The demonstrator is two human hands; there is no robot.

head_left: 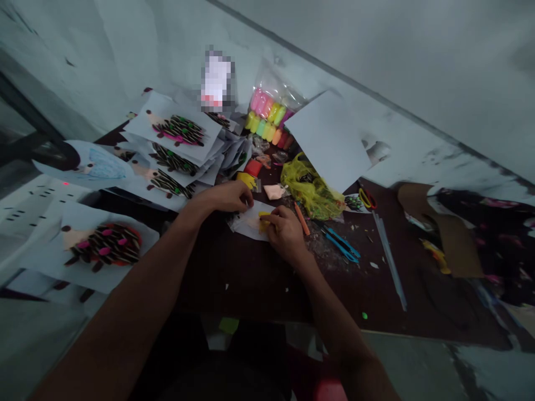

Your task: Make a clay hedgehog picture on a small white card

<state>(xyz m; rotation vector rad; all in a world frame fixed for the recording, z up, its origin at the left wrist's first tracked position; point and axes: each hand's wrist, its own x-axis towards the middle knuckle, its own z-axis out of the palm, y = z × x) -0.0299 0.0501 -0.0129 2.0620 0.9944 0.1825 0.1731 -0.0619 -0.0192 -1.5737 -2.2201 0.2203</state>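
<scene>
A small sheet of white paper (251,225) lies on the dark table in front of me. My left hand (231,196) is at its upper left edge, fingers bent down and closed; what they pinch, if anything, is hidden. My right hand (286,233) is over the right side of the sheet, thumb and fingers closed on a small yellow piece (264,216), too blurred to name further. Just beyond the sheet are a pale pink lump of clay (275,191) in clear wrap and a yellow packet (247,180).
Hedgehog pictures (178,131) are stacked at left. Colourful clay packs (267,114) in a clear bag lean by the wall. A yellow plastic bag (311,189), an orange stick tool (301,218), a blue cutter (341,244), scissors (368,199) and clear rods (389,260) lie at right.
</scene>
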